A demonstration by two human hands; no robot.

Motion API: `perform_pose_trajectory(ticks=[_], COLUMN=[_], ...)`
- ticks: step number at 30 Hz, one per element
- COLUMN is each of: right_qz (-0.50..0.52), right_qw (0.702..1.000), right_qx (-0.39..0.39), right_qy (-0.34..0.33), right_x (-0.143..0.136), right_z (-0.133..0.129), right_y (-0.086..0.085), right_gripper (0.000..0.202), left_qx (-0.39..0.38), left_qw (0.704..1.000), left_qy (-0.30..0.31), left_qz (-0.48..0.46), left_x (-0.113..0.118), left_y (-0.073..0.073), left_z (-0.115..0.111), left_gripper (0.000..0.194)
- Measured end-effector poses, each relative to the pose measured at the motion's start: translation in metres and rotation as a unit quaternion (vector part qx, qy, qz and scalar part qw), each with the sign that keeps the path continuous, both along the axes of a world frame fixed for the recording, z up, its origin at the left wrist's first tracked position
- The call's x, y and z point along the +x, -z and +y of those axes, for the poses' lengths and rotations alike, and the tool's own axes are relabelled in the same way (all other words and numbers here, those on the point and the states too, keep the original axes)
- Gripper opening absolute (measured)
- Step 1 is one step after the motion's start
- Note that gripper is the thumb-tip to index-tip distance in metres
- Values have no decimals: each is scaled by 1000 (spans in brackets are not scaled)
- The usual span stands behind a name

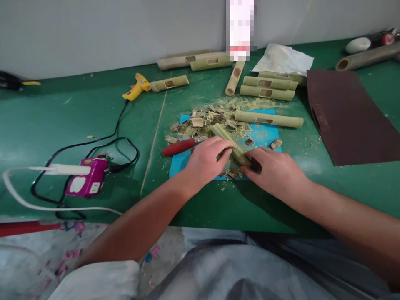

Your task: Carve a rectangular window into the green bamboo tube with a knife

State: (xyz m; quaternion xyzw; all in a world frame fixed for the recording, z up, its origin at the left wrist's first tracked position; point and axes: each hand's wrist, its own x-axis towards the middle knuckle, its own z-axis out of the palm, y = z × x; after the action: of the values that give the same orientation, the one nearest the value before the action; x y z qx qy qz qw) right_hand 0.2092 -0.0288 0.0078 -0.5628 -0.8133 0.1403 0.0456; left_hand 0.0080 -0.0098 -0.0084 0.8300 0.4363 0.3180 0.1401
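Note:
A green bamboo tube (225, 135) lies slantwise between my hands, over the blue mat (268, 133). My right hand (276, 171) grips its near end between thumb and fingers. With thumb and forefinger pinched together, my left hand (208, 160) touches the tube's side; whatever is in the pinch is too small to make out. Just left of that hand lies a red-handled knife (179, 147), its blade partly among bamboo chips (198, 122) and shavings. Another bamboo tube (281, 120) with a cut opening rests across the mat's far right corner.
Several notched bamboo tubes (267, 92) lie at the back, near a white tissue (283, 59). A yellow glue gun (136, 87) is corded to a purple power strip (86, 178) on the left. A brown sheet (350, 121) and a thicker tube (371, 57) are at right.

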Motion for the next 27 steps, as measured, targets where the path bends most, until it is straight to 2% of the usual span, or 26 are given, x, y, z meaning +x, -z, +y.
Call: perform_pose_trajectory(ticks=[7,14,21,27], right_qz=[4,14,-3,-2], right_qw=[1000,1000,1000,1000], right_qx=[-12,-24,-2,1], right_qy=[2,5,-5,-9], right_x=[-1,-1,-1,-1], right_z=[1,1,0,-2], right_y=[-2,-3,-2,-1], right_gripper=[20,19,15,17], left_qx=[49,32,35,72], left_qw=[998,998,993,988], left_qy=[9,24,92,59], left_qz=[45,44,58,126], left_x=[-3,-5,-1,-1], left_y=[2,4,3,0], left_z=[0,-1,-2,-3], left_gripper=[18,18,21,27])
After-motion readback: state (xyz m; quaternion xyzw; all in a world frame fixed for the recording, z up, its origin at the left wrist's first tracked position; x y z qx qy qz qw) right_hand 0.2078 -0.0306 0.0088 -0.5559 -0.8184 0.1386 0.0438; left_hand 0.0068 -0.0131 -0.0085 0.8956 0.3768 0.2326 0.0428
